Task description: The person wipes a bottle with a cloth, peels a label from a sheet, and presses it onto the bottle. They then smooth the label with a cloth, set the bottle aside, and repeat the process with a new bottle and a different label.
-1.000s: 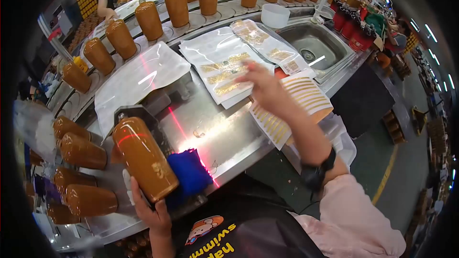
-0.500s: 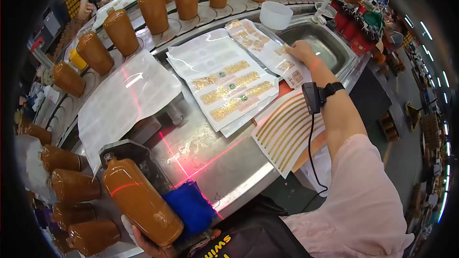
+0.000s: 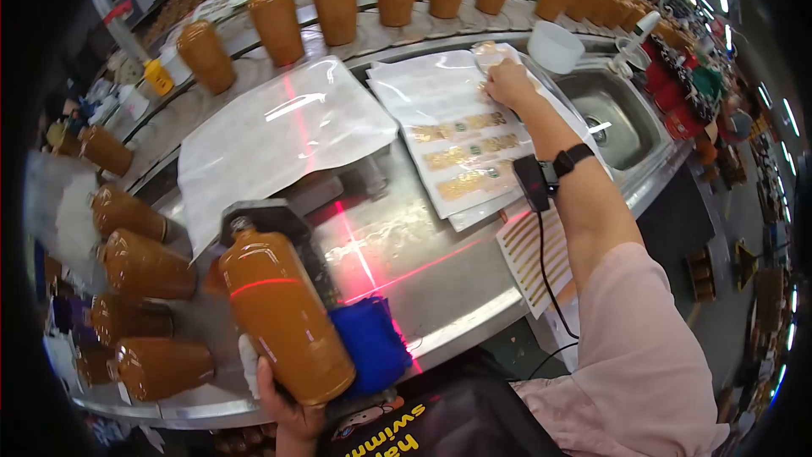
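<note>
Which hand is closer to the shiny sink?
Right. The right hand rests on sticker sheets just beside the sink; the left hand grips a brown bottle far away.

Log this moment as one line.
left hand: grips brown bottle, tilted | right hand: on far label sheet | blue cloth: beside bottle

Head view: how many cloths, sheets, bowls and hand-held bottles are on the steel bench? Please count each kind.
bottle in left hand: 1
blue cloth: 1
plain sheet: 1
label sheets showing: 2
gold-strip sheet: 1
white bowl: 1
Total: 7
</note>
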Available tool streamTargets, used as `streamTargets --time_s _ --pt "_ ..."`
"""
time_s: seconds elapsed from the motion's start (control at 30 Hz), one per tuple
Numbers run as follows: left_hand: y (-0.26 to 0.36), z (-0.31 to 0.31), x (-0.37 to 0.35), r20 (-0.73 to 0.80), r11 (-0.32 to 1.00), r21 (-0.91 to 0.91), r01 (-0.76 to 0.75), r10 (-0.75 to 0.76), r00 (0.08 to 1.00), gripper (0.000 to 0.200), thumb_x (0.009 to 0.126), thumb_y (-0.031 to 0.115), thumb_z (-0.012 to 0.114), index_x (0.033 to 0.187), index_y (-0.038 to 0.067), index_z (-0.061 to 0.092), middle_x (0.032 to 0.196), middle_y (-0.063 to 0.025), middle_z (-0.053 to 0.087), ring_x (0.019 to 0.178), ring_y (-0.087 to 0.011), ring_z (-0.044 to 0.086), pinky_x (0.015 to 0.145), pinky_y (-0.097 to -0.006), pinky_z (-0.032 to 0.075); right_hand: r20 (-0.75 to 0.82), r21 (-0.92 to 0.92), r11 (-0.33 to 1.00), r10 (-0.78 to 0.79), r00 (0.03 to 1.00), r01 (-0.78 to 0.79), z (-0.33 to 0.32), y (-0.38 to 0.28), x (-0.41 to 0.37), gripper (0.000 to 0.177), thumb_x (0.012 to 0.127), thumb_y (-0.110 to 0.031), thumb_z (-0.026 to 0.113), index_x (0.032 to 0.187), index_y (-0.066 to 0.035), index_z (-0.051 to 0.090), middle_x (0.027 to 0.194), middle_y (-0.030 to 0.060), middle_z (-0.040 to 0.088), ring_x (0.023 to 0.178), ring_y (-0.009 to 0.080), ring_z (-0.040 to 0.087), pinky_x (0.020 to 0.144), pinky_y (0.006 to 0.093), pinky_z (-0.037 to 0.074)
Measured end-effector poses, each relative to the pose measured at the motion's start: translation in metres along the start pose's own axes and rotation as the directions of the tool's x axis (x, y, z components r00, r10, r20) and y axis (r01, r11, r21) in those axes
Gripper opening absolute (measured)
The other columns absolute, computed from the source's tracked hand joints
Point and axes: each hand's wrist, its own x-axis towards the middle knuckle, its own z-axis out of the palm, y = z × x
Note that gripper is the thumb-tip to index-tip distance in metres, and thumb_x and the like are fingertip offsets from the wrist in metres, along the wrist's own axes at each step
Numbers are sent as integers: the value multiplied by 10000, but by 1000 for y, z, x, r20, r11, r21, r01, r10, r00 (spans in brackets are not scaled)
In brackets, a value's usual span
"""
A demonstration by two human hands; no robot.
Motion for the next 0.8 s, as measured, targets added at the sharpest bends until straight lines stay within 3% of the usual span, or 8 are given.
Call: streamTargets --time_s 0.13,0.27,0.3,0.33,0.47,0.5,0.6,0.8 --pt "15 6 25 47 999 -40 0 2 999 987 877 503 657 1482 -78 139 1482 -232 332 1381 -321 352 1141 -432 267 41 159 961 -234 971 224 -101 -49 -15 213 831 -234 682 917 -42 710 1112 178 617 1032 321 606 888 409 490" --pt "24 3 41 96 998 -51 33 -28 995 1043 836 476 711 1482 -98 128 1445 -251 389 1359 -334 394 1130 -402 295 -138 570 723 -386 912 391 -198 -116 -66 154 863 -153 681 849 -23 600 1139 143 584 991 303 582 833 380 473" --pt "26 -2 41 103 987 162 -13 -4 995 1058 783 453 761 1458 -126 188 1418 -266 443 1340 -401 418 1131 -544 228 -197 605 658 -424 884 450 -217 -134 -80 142 863 -145 681 845 -24 608 1125 143 593 972 304 589 816 370 478" --pt "31 -8 43 116 965 257 -49 20 993 1059 778 462 760 1457 -124 199 1419 -256 446 1344 -398 408 1130 -562 208 -254 628 596 -452 855 501 -236 -148 -94 131 863 -136 681 841 -26 615 1112 143 601 953 304 596 799 359 484" --pt "41 -20 47 169 860 480 -171 101 980 1062 763 499 755 1453 -118 235 1413 -225 462 1343 -393 394 1117 -613 178 -184 832 333 -589 787 444 -320 -210 -145 143 878 -145 680 862 -26 602 1113 122 589 940 260 590 780 341 484" --pt "41 -20 46 174 838 511 -192 118 978 1063 760 507 754 1451 -118 242 1409 -220 468 1339 -392 395 1113 -620 183 -334 805 208 -615 714 555 -314 -224 -148 142 867 -129 693 862 -20 600 1095 117 589 921 245 588 758 331 487" --pt "42 -20 47 170 850 493 -187 117 978 1036 777 473 749 1454 -118 233 1419 -241 440 1353 -414 369 1122 -609 182 -251 868 174 -653 714 464 -305 -260 -164 121 842 -74 694 849 -29 581 1132 136 583 959 253 603 802 330 485" --pt "22 -23 66 70 945 -325 23 0 998 927 864 382 692 1479 -93 187 1485 -275 331 1387 -382 335 1156 -453 225 -285 847 212 -593 753 488 -275 -288 -173 155 827 -98 715 825 -23 580 1117 167 565 985 318 590 830 373 492"
